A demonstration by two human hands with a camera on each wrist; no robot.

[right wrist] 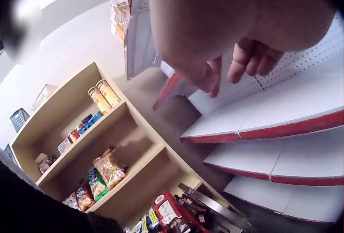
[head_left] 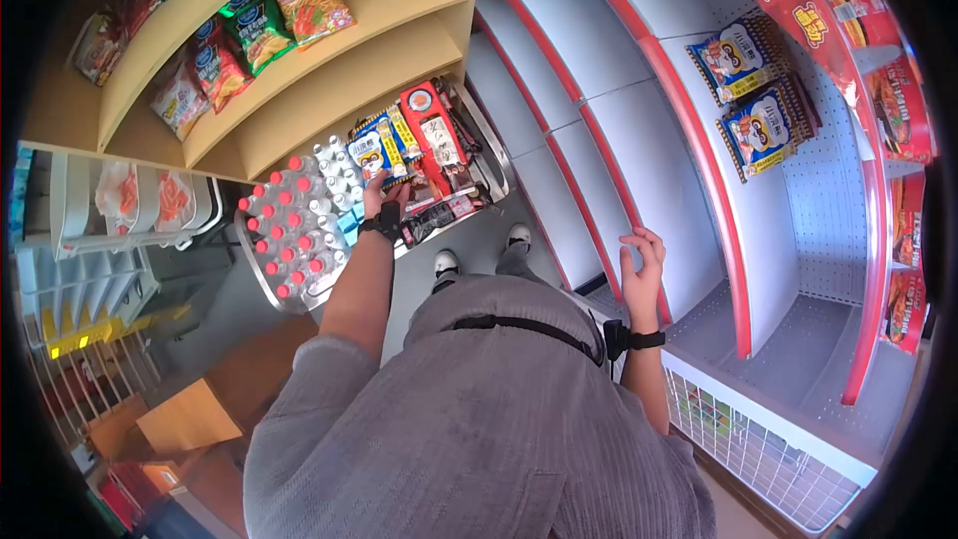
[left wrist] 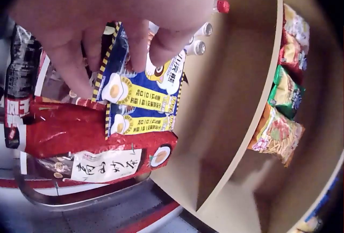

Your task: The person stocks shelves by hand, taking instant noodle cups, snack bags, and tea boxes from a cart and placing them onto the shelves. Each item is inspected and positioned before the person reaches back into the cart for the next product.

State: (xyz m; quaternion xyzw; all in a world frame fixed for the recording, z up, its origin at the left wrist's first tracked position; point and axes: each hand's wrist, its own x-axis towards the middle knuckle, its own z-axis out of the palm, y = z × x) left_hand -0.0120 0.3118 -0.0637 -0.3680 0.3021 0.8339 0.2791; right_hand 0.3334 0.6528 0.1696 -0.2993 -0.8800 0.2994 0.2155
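Blue packet [left wrist: 142, 104] gripped at near end by left hand [head_left: 379, 198], long axis running away from fingers; right hand [head_left: 642, 260] loosely curled, empty, well apart.

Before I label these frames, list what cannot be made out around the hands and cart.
- Left wrist view: whether the left hand grips the blue snack pack or only rests on it; fingers cover its top.
- Head view: whether the right hand touches the red shelf edge; too small.
- Head view: near side of the cart, hidden by the left forearm.
- Right wrist view: labels on the jars, too small.
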